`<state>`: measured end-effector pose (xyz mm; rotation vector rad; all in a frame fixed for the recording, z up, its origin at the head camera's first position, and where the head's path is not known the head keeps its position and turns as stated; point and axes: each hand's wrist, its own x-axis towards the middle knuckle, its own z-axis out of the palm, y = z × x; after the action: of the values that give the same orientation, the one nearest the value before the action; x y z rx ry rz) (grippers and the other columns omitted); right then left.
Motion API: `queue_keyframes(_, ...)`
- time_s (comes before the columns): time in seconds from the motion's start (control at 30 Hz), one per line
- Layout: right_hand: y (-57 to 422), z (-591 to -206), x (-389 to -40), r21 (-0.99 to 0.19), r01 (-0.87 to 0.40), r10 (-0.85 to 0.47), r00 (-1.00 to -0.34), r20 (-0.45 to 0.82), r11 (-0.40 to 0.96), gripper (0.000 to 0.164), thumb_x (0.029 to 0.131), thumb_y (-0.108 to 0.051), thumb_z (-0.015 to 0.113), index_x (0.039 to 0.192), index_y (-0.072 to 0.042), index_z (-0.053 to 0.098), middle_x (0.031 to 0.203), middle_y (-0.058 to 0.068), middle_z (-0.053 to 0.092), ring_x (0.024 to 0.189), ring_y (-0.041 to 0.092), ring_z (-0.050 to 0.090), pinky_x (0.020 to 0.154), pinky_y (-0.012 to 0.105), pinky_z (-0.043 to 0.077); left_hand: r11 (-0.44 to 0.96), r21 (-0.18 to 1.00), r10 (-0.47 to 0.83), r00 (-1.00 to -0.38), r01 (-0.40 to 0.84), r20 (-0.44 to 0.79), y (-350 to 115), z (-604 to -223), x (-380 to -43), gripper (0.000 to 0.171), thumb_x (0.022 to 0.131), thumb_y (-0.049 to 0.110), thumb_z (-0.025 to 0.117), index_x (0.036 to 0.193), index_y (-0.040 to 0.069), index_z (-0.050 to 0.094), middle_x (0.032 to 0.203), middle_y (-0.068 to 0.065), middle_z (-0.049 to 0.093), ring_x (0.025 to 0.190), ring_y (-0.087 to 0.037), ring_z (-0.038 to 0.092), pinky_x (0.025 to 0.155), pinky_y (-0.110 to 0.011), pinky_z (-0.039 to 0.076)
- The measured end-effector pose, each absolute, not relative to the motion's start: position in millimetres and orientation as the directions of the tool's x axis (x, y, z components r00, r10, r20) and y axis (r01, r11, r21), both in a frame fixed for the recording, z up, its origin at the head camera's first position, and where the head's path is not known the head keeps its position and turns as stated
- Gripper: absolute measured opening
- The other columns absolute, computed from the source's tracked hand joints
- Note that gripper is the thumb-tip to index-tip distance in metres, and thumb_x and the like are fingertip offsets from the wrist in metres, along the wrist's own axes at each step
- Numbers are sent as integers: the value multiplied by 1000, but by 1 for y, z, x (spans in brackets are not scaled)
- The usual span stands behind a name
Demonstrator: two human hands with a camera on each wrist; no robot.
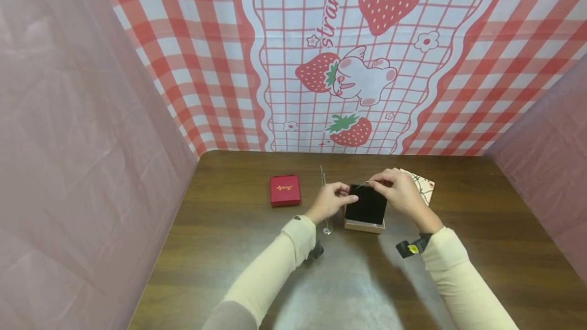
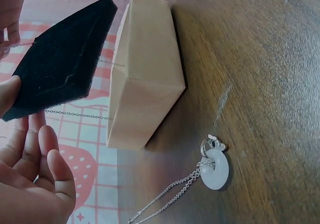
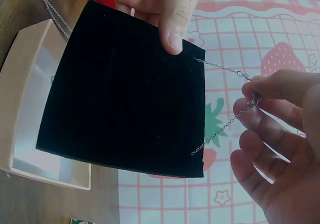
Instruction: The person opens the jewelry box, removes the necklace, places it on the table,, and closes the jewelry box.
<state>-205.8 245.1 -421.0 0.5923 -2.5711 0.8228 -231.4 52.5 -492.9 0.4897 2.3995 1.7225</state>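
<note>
My left hand (image 1: pixel 331 200) grips the edge of a square black velvet pad (image 3: pixel 125 94) with thumb and fingers, tilted over an open beige box (image 2: pixel 150 69). A thin silver chain (image 3: pixel 220 66) runs through the pad's upper edge and hangs behind it in the left wrist view. My right hand (image 1: pixel 400 193) pinches the chain at its clasp, drawing a loop away from the pad. Beside the box, near my left wrist, a second silver necklace with a white ring-shaped pendant (image 2: pixel 215 169) lies on the table.
A small red box (image 1: pixel 285 191) with gold lettering stands left of my hands on the wooden table (image 1: pixel 220 233). Behind my right hand lies a cream lid-like piece with a leafy pattern (image 1: pixel 424 186). A strawberry-print cloth (image 1: pixel 220 65) hangs at the back.
</note>
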Motion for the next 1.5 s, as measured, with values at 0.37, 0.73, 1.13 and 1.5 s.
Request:
queue_keyframes(0.37,245,-415,-206,-465,-500,-286,-843,456,731,6,85,-9,74,85,-3,76,75,4,71,70,8,50,61,24,41,269,945,331,-940,184,89,51,-493,-231,28,84,20,76,103,-1,71,97,-15,74,82,-10,65,73,-17,53)
queue_keyframes(0.73,243,-411,-210,-440,-540,-339,-822,457,718,4,84,-7,74,86,-5,76,76,3,70,70,9,54,60,22,44,272,941,337,-936,202,104,50,-494,-227,29,85,22,76,103,0,72,95,-13,75,79,-4,63,71,-15,51)
queue_keyframes(1.13,239,-407,-219,-490,-415,-337,-909,244,767,7,85,-12,72,86,-6,77,80,6,72,74,13,57,61,23,47,296,915,397,-907,274,143,53,-487,-220,27,84,20,77,104,2,75,96,-12,75,73,1,55,68,-12,48)
queue_keyframes(1.5,236,-413,-224,-493,-377,-274,-923,271,784,12,87,-13,70,87,-3,75,77,9,72,66,13,55,57,24,45,252,924,404,-899,288,170,54,-490,-217,29,82,16,77,106,0,74,97,-14,75,71,2,55,67,-12,48)
